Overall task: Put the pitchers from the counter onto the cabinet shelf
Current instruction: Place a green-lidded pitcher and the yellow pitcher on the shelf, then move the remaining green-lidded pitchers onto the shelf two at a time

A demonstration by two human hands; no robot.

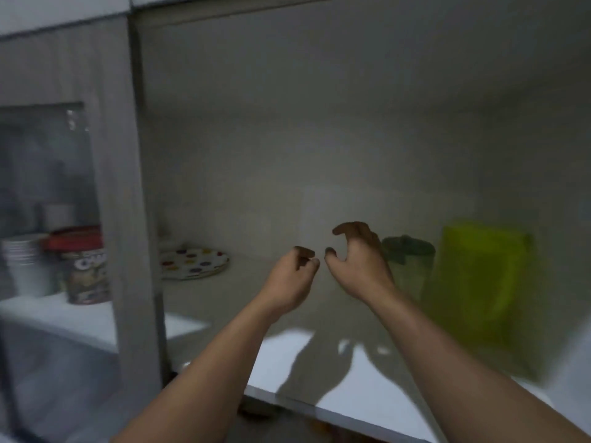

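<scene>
A translucent yellow-green pitcher [479,292] stands on the white cabinet shelf [319,391] at the right. A smaller pitcher with a dark green lid [412,260] stands just left of it, deeper in. Both my hands reach into the cabinet, close together over the middle of the shelf. My left hand [292,279] has loosely curled fingers and holds nothing. My right hand [358,260] is cupped open, empty, right beside the green-lidded pitcher. A faint pale shape [323,212] sits behind my fingers, too blurred to identify.
A polka-dot plate [192,263] lies at the shelf's back left. A vertical cabinet post [134,219] separates a glass-fronted section on the left, which holds stacked white cups [25,263] and a red-lidded canister [84,266].
</scene>
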